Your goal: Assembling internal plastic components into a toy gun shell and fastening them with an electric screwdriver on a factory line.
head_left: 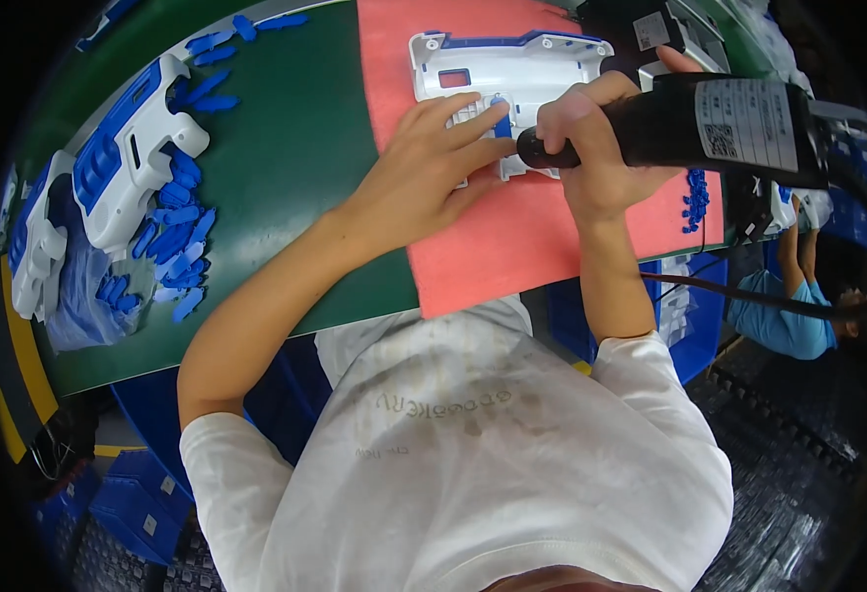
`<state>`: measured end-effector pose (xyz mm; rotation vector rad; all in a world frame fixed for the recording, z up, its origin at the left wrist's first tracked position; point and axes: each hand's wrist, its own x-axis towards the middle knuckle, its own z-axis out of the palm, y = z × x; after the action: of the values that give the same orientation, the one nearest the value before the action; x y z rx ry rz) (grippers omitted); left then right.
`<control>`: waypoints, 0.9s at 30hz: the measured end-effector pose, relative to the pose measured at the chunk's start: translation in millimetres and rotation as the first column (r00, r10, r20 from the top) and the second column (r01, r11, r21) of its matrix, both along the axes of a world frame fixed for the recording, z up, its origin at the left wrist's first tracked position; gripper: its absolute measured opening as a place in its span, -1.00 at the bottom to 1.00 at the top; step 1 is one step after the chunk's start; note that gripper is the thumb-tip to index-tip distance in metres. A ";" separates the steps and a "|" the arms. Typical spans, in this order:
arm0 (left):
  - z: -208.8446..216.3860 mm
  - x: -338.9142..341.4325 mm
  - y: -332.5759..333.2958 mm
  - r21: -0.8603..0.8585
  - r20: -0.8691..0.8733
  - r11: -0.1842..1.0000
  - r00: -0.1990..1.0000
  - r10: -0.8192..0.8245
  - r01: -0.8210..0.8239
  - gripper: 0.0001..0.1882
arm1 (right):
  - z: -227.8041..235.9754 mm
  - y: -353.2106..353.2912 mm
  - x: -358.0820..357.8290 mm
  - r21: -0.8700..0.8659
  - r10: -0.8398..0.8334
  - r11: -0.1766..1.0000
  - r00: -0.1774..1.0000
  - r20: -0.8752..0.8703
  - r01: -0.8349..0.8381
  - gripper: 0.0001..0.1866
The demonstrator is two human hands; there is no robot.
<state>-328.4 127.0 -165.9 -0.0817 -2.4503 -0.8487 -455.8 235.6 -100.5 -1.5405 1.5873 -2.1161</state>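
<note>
A white plastic housing shell (537, 84) with blue trim lies inner side up on the red mat (493, 257). My left hand (429, 163) rests on its near left part, fingers stretched out and touching it next to a blue piece (502, 120). My right hand (601, 148) is closed round a black electric screwdriver (675, 123) with a white label and a cable. The screwdriver's nose is over the shell's near edge, close to my left fingertips. Its bit is hidden from view.
White-and-blue housings (128, 148) stand on the green table (286, 128) at left, beside loose blue plastic parts (182, 232) and a clear bag (98, 306). Small blue pieces (696, 202) lie on the mat's right edge. Black equipment (641, 35) stands behind. A co-worker (794, 306) is at far right.
</note>
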 end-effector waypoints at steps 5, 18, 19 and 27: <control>-1.0 0.0 1.0 0.012 0.028 1.000 0.999 0.015 -0.016 -0.65 | -5.9 3.3 -1.0 0.003 0.018 1.000 0.997 -0.071 -0.018 -0.31; 7.9 -2.2 0.2 -0.051 0.023 0.999 1.000 -0.014 0.015 -0.68 | -14.9 16.2 -7.5 0.052 -0.037 0.997 0.944 -0.329 0.057 -0.39; 8.1 -1.9 -1.7 -0.079 0.007 0.997 1.000 0.001 -0.001 -0.72 | -18.1 14.7 -9.6 0.000 -0.051 0.999 0.952 -0.301 0.053 -0.40; 70.7 -3.3 -24.6 0.221 0.200 0.943 0.958 0.206 -0.249 -0.70 | 85.1 78.3 -32.1 -0.557 0.356 0.815 0.897 0.263 -0.160 -0.86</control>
<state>-331.7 102.4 -95.2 0.3759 -2.4287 -1.0816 -488.0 313.9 -15.4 -1.2720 0.6564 -2.5913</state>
